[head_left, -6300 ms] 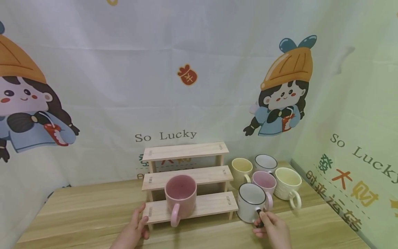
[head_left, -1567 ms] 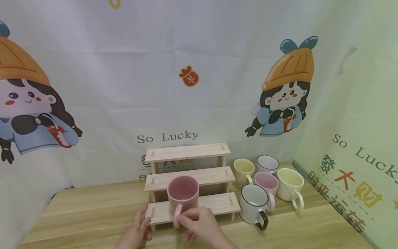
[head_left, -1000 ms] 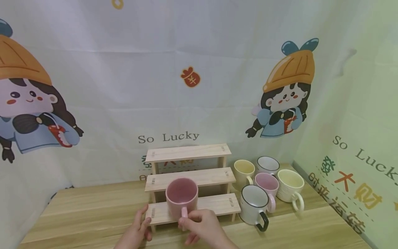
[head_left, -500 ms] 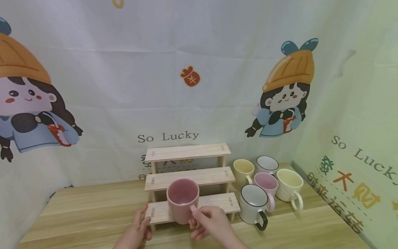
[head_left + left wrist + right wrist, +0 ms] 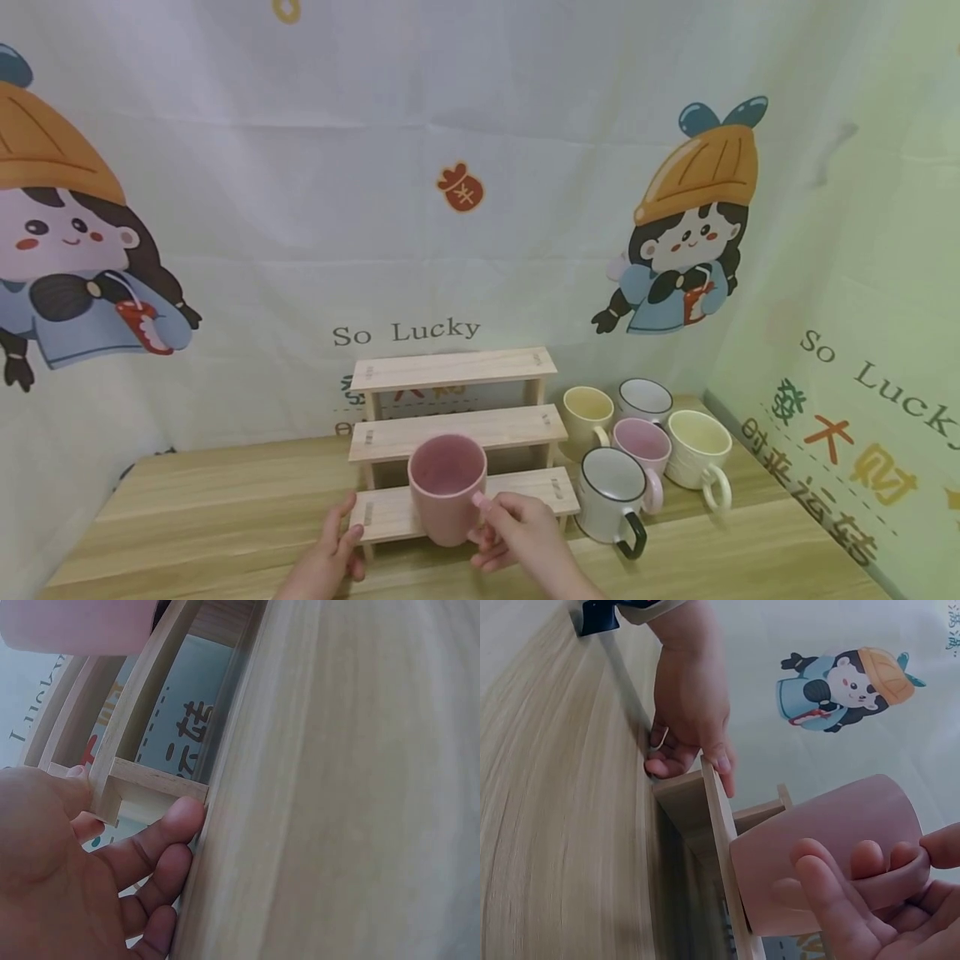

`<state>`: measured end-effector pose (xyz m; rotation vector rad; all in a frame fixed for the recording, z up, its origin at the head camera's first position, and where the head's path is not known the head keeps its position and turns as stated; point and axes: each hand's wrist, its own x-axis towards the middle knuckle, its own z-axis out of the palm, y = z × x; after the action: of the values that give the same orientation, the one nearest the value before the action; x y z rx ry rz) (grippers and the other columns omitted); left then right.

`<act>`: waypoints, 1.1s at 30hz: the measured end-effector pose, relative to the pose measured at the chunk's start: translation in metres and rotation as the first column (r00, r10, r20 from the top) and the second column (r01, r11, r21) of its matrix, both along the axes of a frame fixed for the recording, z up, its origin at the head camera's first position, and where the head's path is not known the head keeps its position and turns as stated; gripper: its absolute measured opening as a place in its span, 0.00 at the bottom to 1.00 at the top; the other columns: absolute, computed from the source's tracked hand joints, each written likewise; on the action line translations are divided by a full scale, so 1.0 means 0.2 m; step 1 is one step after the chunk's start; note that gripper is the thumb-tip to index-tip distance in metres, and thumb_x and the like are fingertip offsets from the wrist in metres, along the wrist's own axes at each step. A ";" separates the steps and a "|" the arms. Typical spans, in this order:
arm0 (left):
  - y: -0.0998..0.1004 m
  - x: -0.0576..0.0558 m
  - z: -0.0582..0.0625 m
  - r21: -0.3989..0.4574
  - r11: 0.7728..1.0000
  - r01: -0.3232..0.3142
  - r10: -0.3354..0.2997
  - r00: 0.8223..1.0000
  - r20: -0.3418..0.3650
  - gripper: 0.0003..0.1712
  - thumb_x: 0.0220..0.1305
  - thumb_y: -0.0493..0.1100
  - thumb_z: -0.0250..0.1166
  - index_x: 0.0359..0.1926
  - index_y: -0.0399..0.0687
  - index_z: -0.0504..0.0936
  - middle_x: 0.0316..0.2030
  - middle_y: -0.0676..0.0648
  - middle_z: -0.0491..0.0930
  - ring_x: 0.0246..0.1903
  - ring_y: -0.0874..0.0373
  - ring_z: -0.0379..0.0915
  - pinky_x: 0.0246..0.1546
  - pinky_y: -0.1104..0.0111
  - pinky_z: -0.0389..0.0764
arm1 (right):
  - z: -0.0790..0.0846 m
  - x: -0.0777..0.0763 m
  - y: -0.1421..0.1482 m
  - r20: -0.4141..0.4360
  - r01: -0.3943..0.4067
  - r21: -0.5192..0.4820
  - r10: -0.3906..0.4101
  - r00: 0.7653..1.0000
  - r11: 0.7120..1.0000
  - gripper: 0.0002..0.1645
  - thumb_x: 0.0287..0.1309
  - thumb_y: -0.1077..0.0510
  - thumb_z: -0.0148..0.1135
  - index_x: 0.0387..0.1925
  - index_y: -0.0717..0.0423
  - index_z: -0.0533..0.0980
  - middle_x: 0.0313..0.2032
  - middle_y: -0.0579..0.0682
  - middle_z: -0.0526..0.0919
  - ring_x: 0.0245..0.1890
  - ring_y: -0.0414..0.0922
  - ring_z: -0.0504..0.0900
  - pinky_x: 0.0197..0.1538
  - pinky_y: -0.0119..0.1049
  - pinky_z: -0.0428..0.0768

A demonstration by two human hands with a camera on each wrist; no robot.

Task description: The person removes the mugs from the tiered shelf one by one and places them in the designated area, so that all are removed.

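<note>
A pink mug (image 5: pixel 447 496) stands on the lowest step of a three-tier wooden shelf (image 5: pixel 525 492), its handle turned toward the right front. My right hand (image 5: pixel 521 533) pinches that handle between thumb and fingers. In the right wrist view the mug (image 5: pixel 825 840) appears sideways, its base against the plank, with fingers through the handle. My left hand (image 5: pixel 330 542) grips the left end of the lowest step. The left wrist view shows the left hand's thumb on the plank (image 5: pixel 124 735) and its other fingers by the short leg.
Right of the shelf stand a white black-rimmed mug (image 5: pixel 611 500), a smaller pink mug (image 5: pixel 641 442), a yellow mug (image 5: pixel 587 417), a cream mug (image 5: pixel 697 450) and another white mug (image 5: pixel 645 400). A printed cloth (image 5: pixel 300 208) hangs behind the wood-grain table (image 5: pixel 225 517).
The right hand has left the white mug's black handle and taken the pink mug's handle. That handle has swung from front left to the right, and the mug sits slightly further right.
</note>
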<state>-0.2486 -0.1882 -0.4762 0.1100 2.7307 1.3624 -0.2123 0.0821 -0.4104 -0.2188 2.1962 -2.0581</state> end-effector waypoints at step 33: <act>0.00 0.00 -0.01 0.059 0.998 -0.010 0.008 0.999 0.033 0.32 0.74 0.50 0.47 0.72 0.48 0.47 0.18 0.48 0.75 0.19 0.55 0.64 0.26 0.66 0.63 | 0.13 0.09 0.28 -0.007 0.199 -0.067 -0.200 0.980 0.978 0.33 0.63 0.48 0.58 0.25 0.79 0.67 0.19 0.53 0.77 0.24 0.53 0.86 0.32 0.48 0.83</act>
<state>-0.2477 -0.1886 -0.4775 0.0791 2.6678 1.4349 -0.1943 0.1374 -0.3840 -0.0186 2.2428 -2.2406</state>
